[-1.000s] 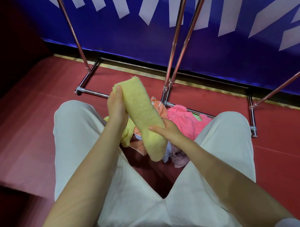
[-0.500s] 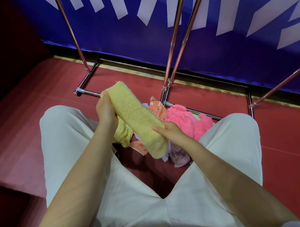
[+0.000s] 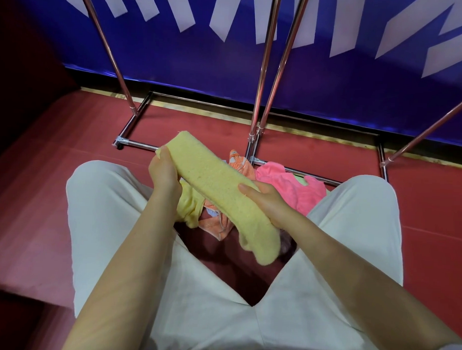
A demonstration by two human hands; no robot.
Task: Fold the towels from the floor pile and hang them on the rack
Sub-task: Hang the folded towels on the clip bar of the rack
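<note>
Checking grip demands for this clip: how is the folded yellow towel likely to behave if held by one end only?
Probably floppy: the yellow towel already droops past the right hand, though the left hand grips its far end. Likely light, since a thumb-and-finger hold carries it. Its fuzzy terry surface should resist slipping.

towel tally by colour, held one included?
Yellow: 2, the folded towel gripped by the left hand and right hand, and one on the pile
Orange: 1 seen for sure; the orange cloth lower down may be the same towel
Pink: 1
Total: 4 clearly visible; other scraps are too hidden to count
</note>
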